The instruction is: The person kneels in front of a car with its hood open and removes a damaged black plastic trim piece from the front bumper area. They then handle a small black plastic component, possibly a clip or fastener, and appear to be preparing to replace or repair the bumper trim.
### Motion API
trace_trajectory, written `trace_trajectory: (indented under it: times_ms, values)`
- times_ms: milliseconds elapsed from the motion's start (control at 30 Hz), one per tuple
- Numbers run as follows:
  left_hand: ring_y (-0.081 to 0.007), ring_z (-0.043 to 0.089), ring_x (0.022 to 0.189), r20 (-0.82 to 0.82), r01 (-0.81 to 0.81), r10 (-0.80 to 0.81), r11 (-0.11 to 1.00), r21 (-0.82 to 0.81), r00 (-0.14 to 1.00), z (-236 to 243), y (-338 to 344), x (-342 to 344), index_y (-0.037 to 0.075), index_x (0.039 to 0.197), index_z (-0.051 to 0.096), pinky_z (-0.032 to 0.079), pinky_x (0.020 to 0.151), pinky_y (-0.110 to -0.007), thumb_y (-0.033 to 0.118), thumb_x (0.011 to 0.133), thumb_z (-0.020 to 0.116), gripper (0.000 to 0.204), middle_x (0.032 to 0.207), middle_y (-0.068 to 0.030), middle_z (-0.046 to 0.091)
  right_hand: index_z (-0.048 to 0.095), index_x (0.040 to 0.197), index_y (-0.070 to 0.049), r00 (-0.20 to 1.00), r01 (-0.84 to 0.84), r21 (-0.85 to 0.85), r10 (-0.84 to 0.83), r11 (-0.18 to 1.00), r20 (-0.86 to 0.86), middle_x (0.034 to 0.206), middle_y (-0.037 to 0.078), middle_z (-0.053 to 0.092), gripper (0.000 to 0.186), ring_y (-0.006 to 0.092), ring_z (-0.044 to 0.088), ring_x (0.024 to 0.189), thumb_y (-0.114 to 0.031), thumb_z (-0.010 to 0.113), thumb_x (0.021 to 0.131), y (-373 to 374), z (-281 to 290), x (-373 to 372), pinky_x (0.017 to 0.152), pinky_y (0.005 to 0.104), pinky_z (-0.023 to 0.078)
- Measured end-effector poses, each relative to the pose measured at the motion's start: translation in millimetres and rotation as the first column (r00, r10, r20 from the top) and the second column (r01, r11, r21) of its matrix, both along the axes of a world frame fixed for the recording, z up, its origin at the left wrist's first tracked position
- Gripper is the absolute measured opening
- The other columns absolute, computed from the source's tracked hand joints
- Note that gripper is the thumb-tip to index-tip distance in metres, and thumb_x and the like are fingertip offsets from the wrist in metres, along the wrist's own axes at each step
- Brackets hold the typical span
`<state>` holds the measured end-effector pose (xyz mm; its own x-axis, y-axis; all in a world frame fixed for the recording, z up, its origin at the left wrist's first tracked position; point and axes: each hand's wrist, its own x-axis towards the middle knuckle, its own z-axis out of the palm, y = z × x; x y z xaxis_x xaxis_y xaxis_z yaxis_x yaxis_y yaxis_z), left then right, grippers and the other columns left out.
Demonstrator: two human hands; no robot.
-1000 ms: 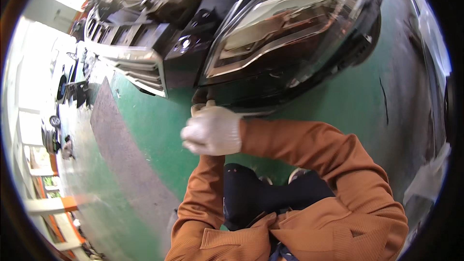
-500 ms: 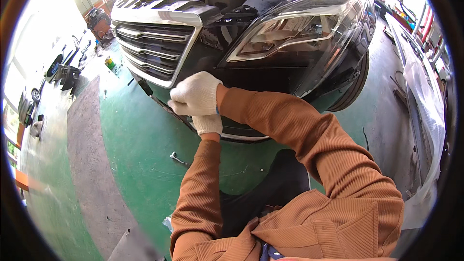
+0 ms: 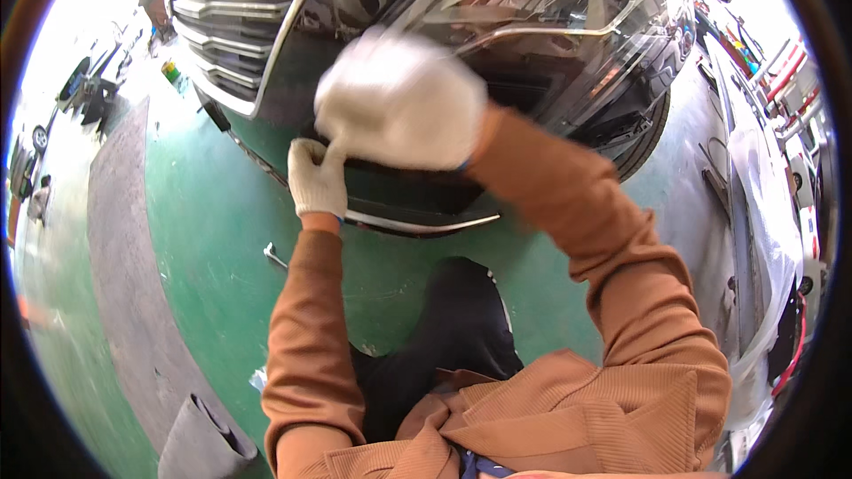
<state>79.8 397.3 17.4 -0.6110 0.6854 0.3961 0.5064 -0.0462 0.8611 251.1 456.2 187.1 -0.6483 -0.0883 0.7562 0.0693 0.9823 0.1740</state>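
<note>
The dark car bumper lies just beyond the left hand; the blurred right hand is farther right, near the headlight. Whether either hand is open or gripping, I cannot tell.

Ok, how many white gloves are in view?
2: the left glove, and the right glove, blurred, to its upper right, both at the front of the car. Others may be hidden.
</note>
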Motion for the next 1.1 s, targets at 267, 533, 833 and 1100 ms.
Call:
trace_trajectory:
  times_ms: [267,533,833,1100]
  values:
    - [-0.0252,0.059,0.092,-0.361,-0.335,0.453,0.877,0.343,0.815,22,36,-118,-0.005,0.113,0.060,0.049,0.089,-0.038,0.043,0.106,0.060,0.048,0.099,-0.0161,0.062,0.073,0.089,-0.005,0.814,0.537,0.292,-0.577,0.792,0.070,0.090,0.015,0.072,0.030,0.0334,0.070,0.091,-0.031,0.063,0.096,15,101,33,0.082,0.0468,0.056]
    - [-0.0345,0.052,0.138,0.045,-0.386,0.415,0.794,0.470,0.909,64,78,-152,0.002,0.158,0.043,0.037,0.119,-0.044,0.057,0.107,0.047,0.075,0.153,-0.0247,0.052,0.074,0.089,-0.004,0.815,0.482,0.392,-0.566,0.784,0.129,0.088,0.016,0.071,0.032,0.0333,0.071,0.089,-0.033,0.064,0.098,29,101,32,0.080,0.0448,0.058]
    - [-0.0267,0.057,0.117,-0.185,-0.087,0.180,0.902,0.423,0.966,41,101,-108,-0.002,0.138,0.059,0.042,0.108,-0.039,0.035,0.114,0.038,0.048,0.129,-0.0162,0.063,0.077,0.093,-0.005,0.857,0.446,0.339,-0.504,0.828,0.104,0.087,0.012,0.071,0.025,0.0314,0.071,0.087,-0.029,0.070,0.091,7,101,13,0.075,0.0416,0.058]
    - [-0.0421,0.052,0.135,-0.038,-0.317,0.374,0.831,0.457,0.927,49,85,-67,0.000,0.134,0.062,0.037,0.118,-0.050,0.039,0.103,0.057,0.050,0.142,-0.0248,0.058,0.077,0.104,-0.004,0.871,0.390,0.402,-0.473,0.829,0.131,0.110,0.016,0.075,0.022,0.0339,0.071,0.103,-0.022,0.075,0.091,33,103,11,0.093,0.0421,0.056]
